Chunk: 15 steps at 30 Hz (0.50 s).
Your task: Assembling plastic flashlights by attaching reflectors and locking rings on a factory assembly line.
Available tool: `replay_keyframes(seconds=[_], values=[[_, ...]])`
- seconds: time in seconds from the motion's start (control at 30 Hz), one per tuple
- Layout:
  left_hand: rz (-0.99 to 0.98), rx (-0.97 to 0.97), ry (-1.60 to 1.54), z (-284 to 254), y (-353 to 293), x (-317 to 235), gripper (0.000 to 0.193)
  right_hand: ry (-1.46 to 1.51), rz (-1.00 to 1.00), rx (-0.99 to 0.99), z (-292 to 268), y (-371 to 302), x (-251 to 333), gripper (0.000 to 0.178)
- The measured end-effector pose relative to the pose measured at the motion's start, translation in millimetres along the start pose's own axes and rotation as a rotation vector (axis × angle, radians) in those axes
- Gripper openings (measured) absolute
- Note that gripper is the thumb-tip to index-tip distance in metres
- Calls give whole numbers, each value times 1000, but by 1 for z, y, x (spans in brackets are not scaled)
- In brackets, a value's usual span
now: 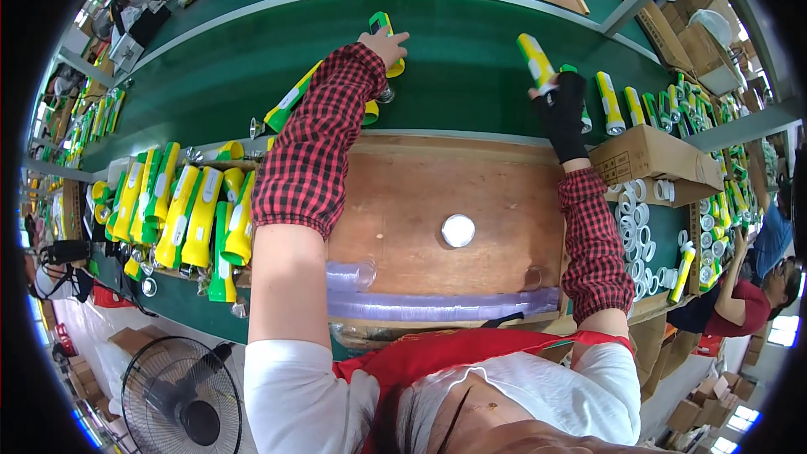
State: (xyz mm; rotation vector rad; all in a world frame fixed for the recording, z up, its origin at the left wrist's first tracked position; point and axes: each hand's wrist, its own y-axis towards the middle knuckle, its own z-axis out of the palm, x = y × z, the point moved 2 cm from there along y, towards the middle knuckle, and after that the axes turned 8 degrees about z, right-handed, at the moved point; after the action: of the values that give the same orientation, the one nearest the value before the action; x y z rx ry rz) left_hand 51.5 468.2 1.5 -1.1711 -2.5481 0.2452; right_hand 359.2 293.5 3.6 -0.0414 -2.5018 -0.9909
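Observation:
At the far middle of the green belt, my left hand (387, 48) lies over a yellow-and-green flashlight (381, 22) with its fingers apart. Part of that flashlight is hidden under the hand. More flashlights (294, 97) lie beside my left forearm, partly covered by the checked sleeve. To the right, my right hand (561, 105), in a black fingerless glove, is closed on the lower end of a tilted yellow flashlight (533, 57). Another flashlight (586, 118) stands just behind that glove. On the wooden board (403, 202) between my arms sits a round white piece (458, 231).
Piled flashlights (189, 214) sit at the left. A cardboard box (643, 155) and white rings (635, 227) are on the right, beside a row of flashlights (632, 107). Clear plastic lenses in stacks (445, 304) line the board's near edge. A fan (181, 399) stands lower left.

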Motion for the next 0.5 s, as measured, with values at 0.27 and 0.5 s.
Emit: replay_keyframes(seconds=[0.27,0.5], values=[[388,-378,-159,-13,-3,-20,51,-129,50,346,7,-15,10,25],[511,-728,-608,-77,-88,-125,56,1015,750,498,-22,-43,95,31]])
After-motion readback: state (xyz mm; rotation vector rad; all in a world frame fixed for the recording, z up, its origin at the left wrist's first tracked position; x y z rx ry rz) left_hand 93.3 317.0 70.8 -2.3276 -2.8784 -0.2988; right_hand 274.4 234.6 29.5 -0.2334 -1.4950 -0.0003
